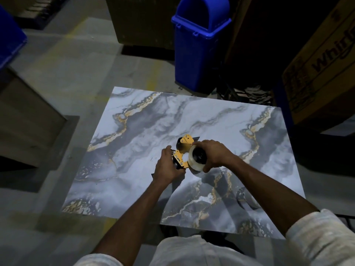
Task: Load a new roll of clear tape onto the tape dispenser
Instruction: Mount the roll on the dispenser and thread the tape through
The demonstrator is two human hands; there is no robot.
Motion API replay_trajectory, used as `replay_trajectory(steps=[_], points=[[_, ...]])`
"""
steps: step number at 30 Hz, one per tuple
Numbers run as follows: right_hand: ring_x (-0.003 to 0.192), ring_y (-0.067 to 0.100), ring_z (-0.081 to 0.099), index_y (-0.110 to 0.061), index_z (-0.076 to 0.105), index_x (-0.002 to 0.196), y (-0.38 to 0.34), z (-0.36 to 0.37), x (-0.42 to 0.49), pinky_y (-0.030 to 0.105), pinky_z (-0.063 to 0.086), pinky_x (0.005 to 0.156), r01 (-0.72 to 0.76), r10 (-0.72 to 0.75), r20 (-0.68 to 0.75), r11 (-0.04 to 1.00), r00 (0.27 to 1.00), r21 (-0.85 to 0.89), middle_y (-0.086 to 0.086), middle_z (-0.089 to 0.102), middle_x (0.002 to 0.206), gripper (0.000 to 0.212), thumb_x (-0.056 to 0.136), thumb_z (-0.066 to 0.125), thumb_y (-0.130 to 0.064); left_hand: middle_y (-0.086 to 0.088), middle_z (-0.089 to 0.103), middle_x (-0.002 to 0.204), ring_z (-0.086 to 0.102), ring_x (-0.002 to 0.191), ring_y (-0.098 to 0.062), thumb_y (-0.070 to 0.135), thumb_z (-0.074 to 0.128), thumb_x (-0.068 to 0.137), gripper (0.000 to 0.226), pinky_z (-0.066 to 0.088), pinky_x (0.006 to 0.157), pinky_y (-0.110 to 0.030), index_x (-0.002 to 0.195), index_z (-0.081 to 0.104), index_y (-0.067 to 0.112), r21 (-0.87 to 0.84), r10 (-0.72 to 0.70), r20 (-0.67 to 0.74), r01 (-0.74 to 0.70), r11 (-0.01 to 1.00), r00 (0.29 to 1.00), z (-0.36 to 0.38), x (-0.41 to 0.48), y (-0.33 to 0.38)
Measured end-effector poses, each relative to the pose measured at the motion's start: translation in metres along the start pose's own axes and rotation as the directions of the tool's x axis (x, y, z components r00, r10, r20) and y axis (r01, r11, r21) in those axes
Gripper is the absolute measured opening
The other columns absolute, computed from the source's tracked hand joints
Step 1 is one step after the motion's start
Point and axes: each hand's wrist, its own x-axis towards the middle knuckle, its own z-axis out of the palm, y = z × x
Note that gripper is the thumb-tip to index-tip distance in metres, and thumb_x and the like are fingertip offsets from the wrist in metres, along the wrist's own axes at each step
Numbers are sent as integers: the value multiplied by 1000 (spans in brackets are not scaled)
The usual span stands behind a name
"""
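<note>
1. The left hand (169,167) is gripping the lower end of the yellow metal tape dispenser (184,144) with curled fingers, just below the centre of the frame
2. The right hand (215,154) is curling its fingers and thumb round the roll of clear tape (194,163), which is sitting against the dispenser's yellow side plate, on its right
3. Both are hovering over the grey-and-white marble-patterned tabletop (134,131); whether they are touching it I cannot tell
4. A blue plastic swing-lid bin (197,54) is standing at upper centre, and a brown cardboard box (317,77) is sitting at upper right
</note>
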Motion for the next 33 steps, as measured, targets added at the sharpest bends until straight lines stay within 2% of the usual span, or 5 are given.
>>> replay_trajectory(steps=[19, 25, 27, 30, 33], points=[[114, 26, 60, -16, 42, 145, -6, 19, 4, 32, 49, 91, -137, 137, 5, 988, 991, 74, 7, 61, 131, 108, 53, 95, -35, -6, 45, 153, 59, 126, -31, 35, 98, 65, 118, 57, 96, -48, 159, 30, 15, -63, 3, -10, -4, 998, 1000, 6, 1, -7], [124, 28, 55, -19, 34, 151, -5, 23, -6, 36, 49, 97, -125, 129, -11, 977, 992, 171, 6, 52, 144, 118, 50, 95, -32, -3, 48, 145, 59, 120, -27, 38, 99, 61, 115, 55, 89, -40, 153, 34, 16, -106, 21, -2, -21, 994, 1000, 3, 1, -10], [128, 28, 49, -21, 32, 151, -5, 25, -10, 40, 48, 101, -148, 150, 4, 964, 989, 222, 7, 47, 145, 122, 48, 95, -37, -3, 50, 141, 58, 120, -24, 40, 101, 59, 116, 50, 87, -34, 152, 37, 14, -141, 23, 8, -22, 990, 1000, 3, 0, -10], [130, 29, 43, -31, 31, 149, 1, 37, -18, 44, 47, 103, -203, 217, -17, 936, 976, 288, 7, 45, 141, 129, 36, 83, -67, -4, 51, 140, 57, 119, -22, 41, 101, 61, 115, 48, 88, -32, 152, 38, 12, -164, 63, 26, -58, 985, 998, 7, -2, -9], [128, 29, 41, -32, 32, 148, -1, 48, -39, 43, 48, 100, -249, 287, -57, 901, 956, 355, 9, 42, 137, 122, 40, 75, -69, -4, 52, 139, 58, 117, -25, 40, 99, 62, 108, 50, 87, -33, 150, 42, 14, -135, 106, 48, -98, 986, 993, 10, -5, -6]])
